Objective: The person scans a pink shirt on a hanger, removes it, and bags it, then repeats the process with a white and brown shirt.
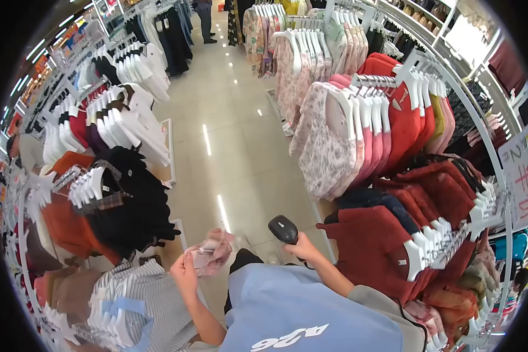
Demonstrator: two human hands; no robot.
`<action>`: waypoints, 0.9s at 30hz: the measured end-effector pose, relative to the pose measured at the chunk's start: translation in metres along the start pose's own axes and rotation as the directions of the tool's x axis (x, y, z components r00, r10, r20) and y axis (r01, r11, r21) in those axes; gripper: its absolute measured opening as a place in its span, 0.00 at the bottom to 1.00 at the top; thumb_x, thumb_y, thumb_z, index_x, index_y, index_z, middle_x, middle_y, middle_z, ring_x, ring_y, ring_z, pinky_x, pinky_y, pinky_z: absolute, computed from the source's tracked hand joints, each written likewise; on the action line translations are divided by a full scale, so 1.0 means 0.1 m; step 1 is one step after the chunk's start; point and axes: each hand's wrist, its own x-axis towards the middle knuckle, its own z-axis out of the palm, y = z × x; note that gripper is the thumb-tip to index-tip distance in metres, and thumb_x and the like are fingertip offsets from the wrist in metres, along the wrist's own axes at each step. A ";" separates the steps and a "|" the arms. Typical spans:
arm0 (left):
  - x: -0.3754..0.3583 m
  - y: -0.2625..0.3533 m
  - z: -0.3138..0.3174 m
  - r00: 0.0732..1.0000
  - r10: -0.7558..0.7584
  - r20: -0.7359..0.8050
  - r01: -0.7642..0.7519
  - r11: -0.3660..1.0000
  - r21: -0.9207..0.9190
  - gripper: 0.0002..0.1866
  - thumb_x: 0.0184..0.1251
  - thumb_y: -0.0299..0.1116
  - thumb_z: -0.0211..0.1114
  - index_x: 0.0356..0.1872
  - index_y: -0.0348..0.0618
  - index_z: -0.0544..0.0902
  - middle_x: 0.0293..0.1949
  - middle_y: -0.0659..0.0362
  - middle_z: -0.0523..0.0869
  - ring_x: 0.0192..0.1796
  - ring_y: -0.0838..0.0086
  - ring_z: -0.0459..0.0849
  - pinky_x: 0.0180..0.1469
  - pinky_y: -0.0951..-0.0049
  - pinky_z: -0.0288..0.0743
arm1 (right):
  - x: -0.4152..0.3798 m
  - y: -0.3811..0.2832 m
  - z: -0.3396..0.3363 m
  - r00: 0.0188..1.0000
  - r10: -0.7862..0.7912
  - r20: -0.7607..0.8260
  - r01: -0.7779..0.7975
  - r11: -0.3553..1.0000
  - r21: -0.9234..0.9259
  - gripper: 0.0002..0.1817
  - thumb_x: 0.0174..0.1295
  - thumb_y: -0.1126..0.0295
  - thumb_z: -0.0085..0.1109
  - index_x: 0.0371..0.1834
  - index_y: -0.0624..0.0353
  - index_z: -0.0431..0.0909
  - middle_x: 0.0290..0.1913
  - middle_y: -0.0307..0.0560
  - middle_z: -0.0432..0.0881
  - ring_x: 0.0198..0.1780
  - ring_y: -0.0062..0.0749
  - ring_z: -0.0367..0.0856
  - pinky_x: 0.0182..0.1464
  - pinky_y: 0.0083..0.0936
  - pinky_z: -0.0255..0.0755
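The left hand (185,271) pinches a crumpled pink floral garment (213,251) with its tag turned up, low in the aisle, facing the black handheld barcode scanner (283,229) gripped in the right hand (304,249).

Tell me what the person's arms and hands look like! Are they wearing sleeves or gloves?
No gloves: the left hand and right hand are both bare, and so are the forearms. No rings, watch or bracelets show. The person wears a light blue top with white markings near the bottom edge of the view.
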 end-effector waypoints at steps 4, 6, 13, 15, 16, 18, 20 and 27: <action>0.83 -0.09 0.24 0.999 -0.031 -0.037 0.039 0.970 0.239 0.10 0.66 0.30 0.60 0.40 0.33 0.84 0.23 0.58 0.81 0.30 0.86 0.72 0.32 0.79 0.68 | 0.79 -0.41 -0.09 0.986 -0.050 -0.160 0.041 0.997 -0.060 0.16 0.47 0.74 0.60 0.41 0.65 0.75 0.31 0.39 0.77 0.34 0.22 0.73 0.39 0.25 0.70; 1.27 -0.06 0.29 0.999 -0.037 -0.018 0.040 0.967 0.253 0.11 0.65 0.29 0.60 0.40 0.31 0.83 0.21 0.59 0.80 0.28 0.87 0.70 0.30 0.80 0.67 | 1.22 -0.64 -0.06 0.969 -0.112 -0.220 0.097 0.992 -0.077 0.16 0.46 0.74 0.60 0.41 0.65 0.75 0.31 0.40 0.77 0.34 0.24 0.73 0.39 0.25 0.70; 2.79 -0.14 0.45 0.991 -0.004 0.134 -0.043 0.938 0.344 0.12 0.63 0.31 0.62 0.39 0.30 0.82 0.18 0.58 0.74 0.25 0.86 0.67 0.26 0.78 0.65 | 2.51 -1.76 -0.24 0.882 -0.280 -0.378 0.225 0.957 -0.183 0.12 0.47 0.74 0.60 0.36 0.64 0.76 0.28 0.41 0.79 0.29 0.26 0.77 0.36 0.25 0.72; 3.15 0.05 0.53 0.985 -0.077 0.156 0.025 0.950 0.310 0.12 0.63 0.32 0.62 0.39 0.31 0.82 0.18 0.56 0.76 0.25 0.86 0.68 0.27 0.78 0.66 | 3.00 -1.86 -0.53 0.905 -0.260 -0.337 0.257 0.965 -0.054 0.08 0.48 0.77 0.59 0.34 0.64 0.77 0.26 0.41 0.80 0.29 0.23 0.78 0.33 0.22 0.72; 3.33 0.01 0.56 0.984 -0.077 0.163 0.024 0.952 0.304 0.12 0.63 0.32 0.62 0.39 0.31 0.82 0.18 0.56 0.76 0.25 0.86 0.68 0.27 0.78 0.66 | 3.09 -2.18 -0.57 0.885 -0.277 -0.375 0.295 0.956 -0.009 0.08 0.49 0.78 0.59 0.34 0.64 0.77 0.26 0.42 0.80 0.28 0.22 0.78 0.32 0.21 0.71; 3.66 -0.06 0.61 0.987 -0.021 0.161 -0.032 0.947 0.319 0.12 0.64 0.32 0.61 0.40 0.31 0.82 0.19 0.60 0.77 0.26 0.85 0.68 0.27 0.78 0.64 | 3.32 -2.67 -0.71 0.840 -0.312 -0.443 0.390 0.916 0.094 0.09 0.50 0.79 0.58 0.36 0.65 0.78 0.28 0.44 0.81 0.27 0.23 0.78 0.31 0.21 0.70; 3.92 0.03 0.68 0.982 -0.010 0.190 -0.041 0.963 0.265 0.12 0.64 0.32 0.62 0.40 0.31 0.82 0.19 0.61 0.76 0.26 0.85 0.68 0.27 0.78 0.64 | 3.52 -2.97 -0.91 0.781 -0.348 -0.519 0.476 0.869 0.135 0.10 0.51 0.78 0.58 0.38 0.65 0.78 0.31 0.46 0.82 0.28 0.24 0.78 0.31 0.21 0.70; 5.07 0.01 0.90 0.936 -0.074 0.345 0.005 0.981 0.194 0.12 0.64 0.27 0.59 0.41 0.28 0.84 0.31 0.63 0.84 0.34 0.84 0.77 0.38 0.80 0.72 | 4.35 -3.89 -1.56 0.614 -0.438 -0.657 0.655 0.746 0.115 0.21 0.57 0.78 0.56 0.56 0.63 0.71 0.50 0.52 0.80 0.38 0.26 0.81 0.32 0.19 0.71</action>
